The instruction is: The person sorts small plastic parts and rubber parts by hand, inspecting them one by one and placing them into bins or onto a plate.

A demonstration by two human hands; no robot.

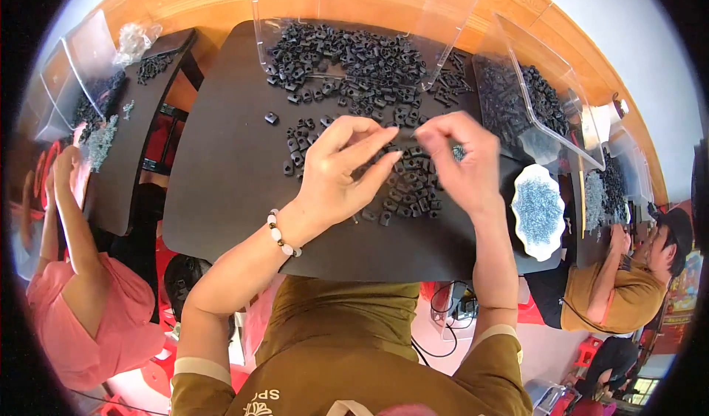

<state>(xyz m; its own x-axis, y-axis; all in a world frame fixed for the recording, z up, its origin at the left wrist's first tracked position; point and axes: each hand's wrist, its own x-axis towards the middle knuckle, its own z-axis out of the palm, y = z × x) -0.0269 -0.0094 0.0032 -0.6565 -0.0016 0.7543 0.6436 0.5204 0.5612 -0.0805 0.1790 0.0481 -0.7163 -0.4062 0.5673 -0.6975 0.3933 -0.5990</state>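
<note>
My left hand (336,168), with a beaded bracelet (277,233) on its wrist, is over the middle of the dark table. Its fingers are bent in a pinch, and what they hold is too small to make out. Facing it, my right hand (467,159) has thumb and forefinger drawn together, slightly blurred; anything between them is hidden. The two sets of fingertips are close but apart. Beneath and around them lie many small black plastic parts (413,187), short and tube-like with openings. One black part (272,118) lies alone to the left.
A clear bin (255,17) spills more black parts at the back; another clear bin (528,98) stands right. Right of my forearm is a white scalloped dish (518,227) of small grey-blue pieces. People sit at side tables, a pink-shirted person (96,320) left and a capped person (620,290) right.
</note>
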